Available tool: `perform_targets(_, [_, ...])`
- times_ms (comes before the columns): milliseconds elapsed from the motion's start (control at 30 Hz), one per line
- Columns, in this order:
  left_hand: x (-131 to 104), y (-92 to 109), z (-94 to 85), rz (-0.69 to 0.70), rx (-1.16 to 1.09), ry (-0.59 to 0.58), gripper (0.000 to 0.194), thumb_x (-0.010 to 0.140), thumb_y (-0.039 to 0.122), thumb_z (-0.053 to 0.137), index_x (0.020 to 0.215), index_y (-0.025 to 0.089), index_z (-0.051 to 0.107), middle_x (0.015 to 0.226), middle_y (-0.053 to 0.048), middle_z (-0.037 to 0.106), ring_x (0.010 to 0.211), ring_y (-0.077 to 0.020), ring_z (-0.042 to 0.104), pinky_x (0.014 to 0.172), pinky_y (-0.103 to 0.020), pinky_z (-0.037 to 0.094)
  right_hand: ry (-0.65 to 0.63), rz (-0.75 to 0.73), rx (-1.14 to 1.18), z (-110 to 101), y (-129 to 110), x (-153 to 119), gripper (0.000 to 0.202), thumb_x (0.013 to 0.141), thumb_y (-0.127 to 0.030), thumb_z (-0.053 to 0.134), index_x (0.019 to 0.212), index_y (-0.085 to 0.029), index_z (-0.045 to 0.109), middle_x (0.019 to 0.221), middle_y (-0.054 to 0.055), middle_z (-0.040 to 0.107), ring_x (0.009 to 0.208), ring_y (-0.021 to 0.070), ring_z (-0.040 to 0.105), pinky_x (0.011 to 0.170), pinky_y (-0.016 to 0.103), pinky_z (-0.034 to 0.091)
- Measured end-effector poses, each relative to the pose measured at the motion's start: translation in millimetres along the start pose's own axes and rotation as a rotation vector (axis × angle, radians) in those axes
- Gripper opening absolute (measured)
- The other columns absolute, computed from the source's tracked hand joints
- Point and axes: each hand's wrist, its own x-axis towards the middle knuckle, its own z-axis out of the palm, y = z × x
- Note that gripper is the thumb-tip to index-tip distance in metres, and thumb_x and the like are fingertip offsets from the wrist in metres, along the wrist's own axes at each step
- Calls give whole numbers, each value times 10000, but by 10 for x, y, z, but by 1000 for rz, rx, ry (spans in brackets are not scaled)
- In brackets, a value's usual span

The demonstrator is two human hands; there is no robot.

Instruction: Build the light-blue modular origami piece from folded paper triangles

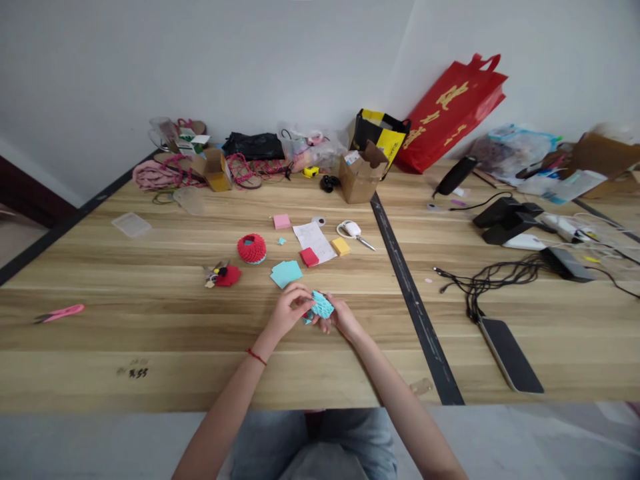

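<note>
Presently, we are observing a blue folded-paper piece [323, 305] held between the two hands, near the front edge of the wooden tabletop [200, 360]. Rows of small folded points are interlocking across its surface, so we are judging it partly built; how many units it is lacking, we cannot tell.

Left hand [291, 310]: fingers are bending inward, thumb and forefinger pinching at the piece's left edge. Right hand [343, 317]: fingers are curling under and around the right side, closing loosely and, by our reading, supporting more than squeezing. Neither hand is spreading flat. Something red is showing beneath the left fingers; it is too small to identify.

Just beyond the left hand, blue sheets [287, 273] are lying flat and unfolded; we are counting these as unused stock. Farther out, a red paper stack [309, 257] is resting on a white sheet [315, 239]. Off to the left, a red folded-paper ball [251, 247] with blue at its base is standing on its own, looking finished to us. A yellow stack [341, 247] is lying at the sheet's right edge. A small blue bit [282, 241] is lying apart, seemingly unjoined. Farthest of these, a pink stack [281, 221] is sitting untouched.
</note>
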Motion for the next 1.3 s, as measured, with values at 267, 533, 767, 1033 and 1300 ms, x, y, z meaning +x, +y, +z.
perform_targets(267, [-9,-63,33,-81,-37,45,178,792,303,635,693,159,601,815,-56,598,798,-169,572,665,-256,449,39,-132,15,65,-11,-39,408,759,-462,659,1043,-177,595,791,43,714,610,169,671,531,259,516])
perform_targets(533, [28,-58,-55,-310,-188,151,299,730,448,657,701,156,602,661,-5,596,640,-134,543,647,-252,441,61,-131,48,35,-93,-47,327,739,-386,704,956,-148,648,761,46,696,589,146,635,577,268,515])
perform_targets(767, [89,9,-130,-463,-333,242,424,588,546,728,660,133,665,552,13,551,548,-102,462,563,-236,385,-16,-111,77,-14,-119,-62,334,797,-424,638,939,-123,659,860,105,713,592,144,624,567,272,507])
perform_targets(1033, [67,10,-63,-522,-330,166,479,560,584,733,677,120,722,460,45,422,494,-84,365,489,-224,291,-74,-70,118,22,-112,-69,325,802,-416,628,968,-136,633,850,93,707,608,153,624,566,271,502])
perform_targets(1300, [66,40,-46,-526,-378,217,455,556,573,741,620,128,665,474,48,421,502,-79,348,495,-227,275,-90,-54,328,20,-169,-108,259,764,-320,617,982,-180,607,973,84,691,757,176,614,692,306,492])
